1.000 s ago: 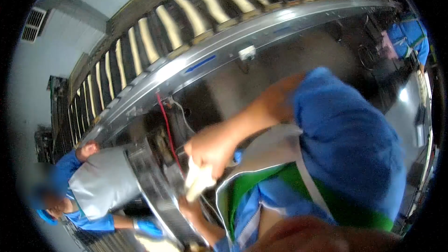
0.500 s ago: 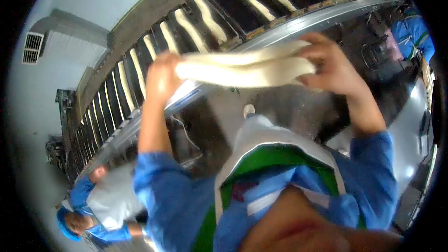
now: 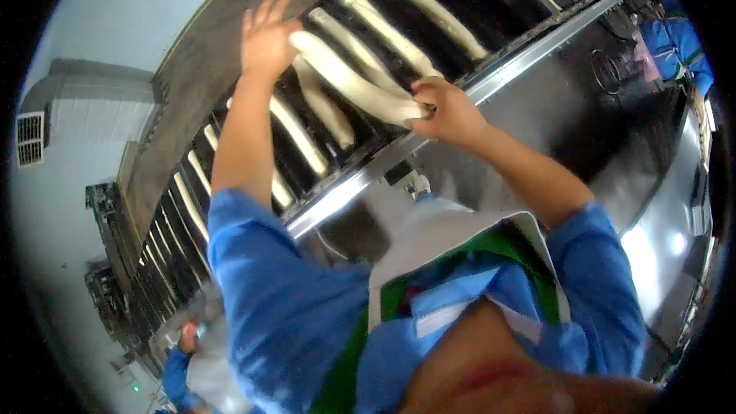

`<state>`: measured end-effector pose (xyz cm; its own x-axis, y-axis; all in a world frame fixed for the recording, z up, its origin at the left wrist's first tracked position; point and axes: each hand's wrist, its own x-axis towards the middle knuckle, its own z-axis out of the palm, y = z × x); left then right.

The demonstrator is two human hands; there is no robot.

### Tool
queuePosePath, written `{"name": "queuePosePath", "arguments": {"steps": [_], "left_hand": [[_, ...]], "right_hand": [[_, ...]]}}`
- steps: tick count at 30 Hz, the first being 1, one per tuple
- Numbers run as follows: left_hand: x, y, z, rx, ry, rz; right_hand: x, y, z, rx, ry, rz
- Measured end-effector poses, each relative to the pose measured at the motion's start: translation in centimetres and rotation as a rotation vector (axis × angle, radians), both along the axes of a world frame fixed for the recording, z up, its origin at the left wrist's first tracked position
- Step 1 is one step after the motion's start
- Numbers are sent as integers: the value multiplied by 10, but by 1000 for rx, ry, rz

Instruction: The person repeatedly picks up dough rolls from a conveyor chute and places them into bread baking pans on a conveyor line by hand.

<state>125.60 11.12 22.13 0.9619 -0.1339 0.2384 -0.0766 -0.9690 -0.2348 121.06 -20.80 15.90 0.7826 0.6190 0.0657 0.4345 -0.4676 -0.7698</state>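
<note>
A long pale dough strip (image 3: 353,83) stretches slantwise between my two hands, over the black trays of the line. At its upper left end is my left hand (image 3: 268,42); the thumb side grips the end while the other fingers stick out straight. My right hand (image 3: 448,111) pinches the lower right end near the metal rail. Part of the held strip overlaps a dough strip (image 3: 360,50) lying behind it. Another dough strip (image 3: 322,103) lies just below, partly covered.
Rows of dough strips (image 3: 429,11) lie in black trays along the slanting line. A shiny metal rail (image 3: 514,65) borders its near side. One co-worker in blue (image 3: 675,50) stands at far right; another person's hand (image 3: 188,335) shows at lower left.
My hands have moved from in front of the rail out over the trays, carrying dough. The two lengths held side by side now appear as one held strip, with another lying below.
</note>
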Motion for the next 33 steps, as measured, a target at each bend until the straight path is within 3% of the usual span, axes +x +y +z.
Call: {"name": "queuePosePath", "arguments": {"steps": [6,9,12,14,15,16,19,21,24,28,29,30,32,33], "left_hand": [[62,-46,50,-11,-441,-242],[118,-102,77,37,-543,-219],[183,-138,56,21,-519,-185],[169,-170,45,-78,-197,-92],[190,-151,0,-134,-179,-106],[181,-143,-31,-76,-248,-49],[113,-129,-78,-485,-59,187],[47,-119,-122,-550,-44,384],[-24,-134,-178,-755,117,715],[-36,-185,-173,-667,64,854],[-32,-189,-165,-784,27,971],[-30,-188,-160,-897,-21,1089],[-39,-185,-146,-912,12,1242],[-43,-184,-144,-853,113,1198]], "right_hand": [[34,-59,26,85,20,-30],[72,-92,35,184,-236,-135],[117,-108,30,-5,-292,-323],[163,-118,4,-210,-296,-373],[185,-120,-15,-388,-242,-388],[195,-121,-35,-380,-246,-359],[212,-118,-72,-509,-221,-134],[204,-105,-66,-553,-213,7],[237,-100,-109,-388,-65,8],[262,-76,-124,-173,-206,73],[263,-76,-121,-164,-129,119],[266,-76,-133,-162,-225,132],[258,-89,-123,-333,-152,238],[247,-101,-111,-424,-125,259]]}}
